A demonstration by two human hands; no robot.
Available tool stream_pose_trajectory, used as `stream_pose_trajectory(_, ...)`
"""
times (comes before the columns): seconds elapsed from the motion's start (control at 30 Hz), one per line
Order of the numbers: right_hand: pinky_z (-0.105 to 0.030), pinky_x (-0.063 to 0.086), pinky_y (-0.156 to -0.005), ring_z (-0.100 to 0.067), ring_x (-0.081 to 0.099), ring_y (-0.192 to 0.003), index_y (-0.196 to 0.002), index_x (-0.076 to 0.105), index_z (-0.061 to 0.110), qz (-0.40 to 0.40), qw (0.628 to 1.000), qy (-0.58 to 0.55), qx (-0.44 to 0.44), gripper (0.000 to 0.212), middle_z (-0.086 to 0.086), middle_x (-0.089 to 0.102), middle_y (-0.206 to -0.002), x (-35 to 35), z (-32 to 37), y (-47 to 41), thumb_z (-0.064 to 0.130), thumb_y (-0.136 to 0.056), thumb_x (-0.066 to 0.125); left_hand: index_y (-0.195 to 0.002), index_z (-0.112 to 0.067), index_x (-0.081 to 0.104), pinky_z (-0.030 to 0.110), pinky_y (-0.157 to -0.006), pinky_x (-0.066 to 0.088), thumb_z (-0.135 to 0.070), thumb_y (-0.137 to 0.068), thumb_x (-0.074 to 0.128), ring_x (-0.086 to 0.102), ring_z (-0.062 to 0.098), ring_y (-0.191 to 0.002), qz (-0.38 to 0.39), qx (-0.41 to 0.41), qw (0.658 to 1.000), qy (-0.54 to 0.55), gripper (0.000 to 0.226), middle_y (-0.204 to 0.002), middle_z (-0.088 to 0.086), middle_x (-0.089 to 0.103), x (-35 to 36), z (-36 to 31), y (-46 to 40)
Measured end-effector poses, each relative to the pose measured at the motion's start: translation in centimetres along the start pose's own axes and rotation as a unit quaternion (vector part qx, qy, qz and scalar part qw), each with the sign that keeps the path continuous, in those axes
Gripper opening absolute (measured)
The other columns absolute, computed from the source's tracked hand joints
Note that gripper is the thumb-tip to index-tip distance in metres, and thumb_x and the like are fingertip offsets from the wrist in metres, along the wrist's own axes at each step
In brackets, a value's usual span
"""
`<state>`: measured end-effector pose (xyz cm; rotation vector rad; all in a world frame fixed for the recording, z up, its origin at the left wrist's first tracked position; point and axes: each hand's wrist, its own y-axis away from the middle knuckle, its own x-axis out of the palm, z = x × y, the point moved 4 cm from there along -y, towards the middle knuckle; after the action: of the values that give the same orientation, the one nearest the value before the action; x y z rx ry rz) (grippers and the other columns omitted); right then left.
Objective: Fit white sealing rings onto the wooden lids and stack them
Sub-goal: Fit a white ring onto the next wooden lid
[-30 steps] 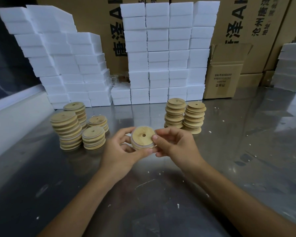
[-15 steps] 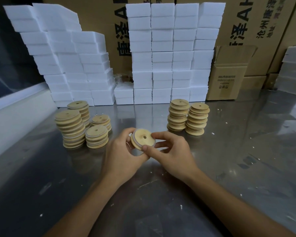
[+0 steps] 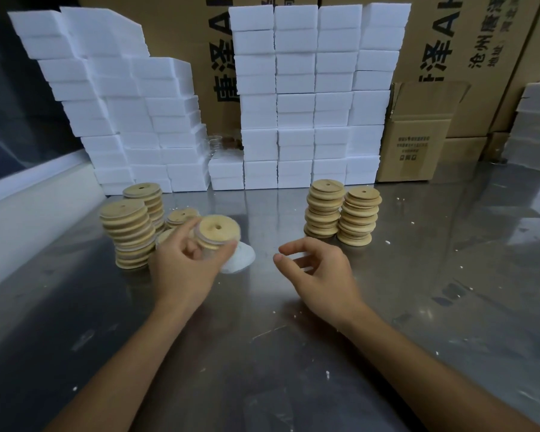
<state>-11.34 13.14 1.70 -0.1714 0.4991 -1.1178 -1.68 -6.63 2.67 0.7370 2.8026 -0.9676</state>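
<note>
Two hands over the table (image 3: 262, 353), one lid in my left grip.

My left hand (image 3: 181, 263) pinches a wooden lid (image 3: 217, 230), tilted, its white ring showing at the rim; my right hand (image 3: 321, 269) hangs loosely spread, holding nothing. Just left of the grip stand ringed lid stacks (image 3: 127, 232); beyond the right hand, bare lid stacks (image 3: 340, 213); farther back, white foam blocks (image 3: 312, 98).
</note>
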Motion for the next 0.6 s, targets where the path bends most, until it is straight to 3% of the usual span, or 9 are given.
stream_pose_trajectory(0.1,-0.021,0.051,-0.062,-0.007,0.067,-0.071,-0.083,0.072,0.023,-0.005,1.000,0.002,0.007,0.007,0.012,0.072,-0.079,-0.3,-0.3,-0.2,0.029,-0.087,0.071,-0.113,-0.051,0.059,0.027,-0.056,0.040,-0.055,-0.063,0.080,0.042,0.005,-0.049,-0.044,-0.038,0.998,-0.039,0.054,-0.054,-0.009,0.045,-2.1,1.2,-1.1)
stream_pose_trajectory(0.17,-0.024,0.053,-0.063,-0.010,0.068,-0.072,-0.082,0.072,0.024,-0.001,1.000,0.008,0.003,0.008,0.012,0.072,-0.079,-0.3,-0.3,-0.2,0.029,-0.087,0.070,-0.115,-0.047,0.060,0.029,-0.059,0.042,-0.061,-0.064,0.076,0.047,0.007,-0.053,-0.056,-0.057,0.993,-0.088,0.055,-0.054,-0.008,0.049,-3.1,2.0,-1.4)
stream_pose_trajectory(0.37,-0.027,0.056,-0.064,-0.010,0.069,-0.071,-0.082,0.072,0.025,0.005,1.000,0.025,-0.009,0.009,0.013,0.071,-0.079,-0.1,-0.3,-0.1,0.031,-0.088,0.069,-0.113,-0.036,0.066,0.045,-0.077,0.052,-0.069,-0.071,0.067,0.060,0.033,-0.091,-0.049,-0.088,0.974,-0.205,0.053,-0.088,0.005,0.067,-3.4,3.4,-2.0)
stream_pose_trajectory(0.5,-0.027,0.055,-0.063,-0.010,0.069,-0.071,-0.084,0.072,0.023,0.006,0.999,0.030,-0.013,0.010,0.013,0.071,-0.081,-0.2,-0.3,-0.1,0.031,-0.089,0.068,-0.106,-0.029,0.066,0.043,-0.071,0.045,-0.069,-0.074,0.064,0.060,0.042,-0.093,-0.052,-0.061,0.962,-0.261,0.051,-0.097,0.012,0.067,-3.3,3.3,-2.1)
stream_pose_trajectory(0.6,-0.030,0.057,-0.064,-0.011,0.069,-0.070,-0.084,0.073,0.023,0.008,0.999,0.030,-0.016,0.011,0.012,0.071,-0.081,-0.1,-0.4,-0.1,0.031,-0.089,0.068,-0.117,-0.030,0.064,0.047,-0.074,0.048,-0.064,-0.076,0.067,0.060,0.044,-0.097,-0.051,-0.045,0.958,-0.278,0.053,-0.101,0.015,0.068,-3.2,2.8,-1.9)
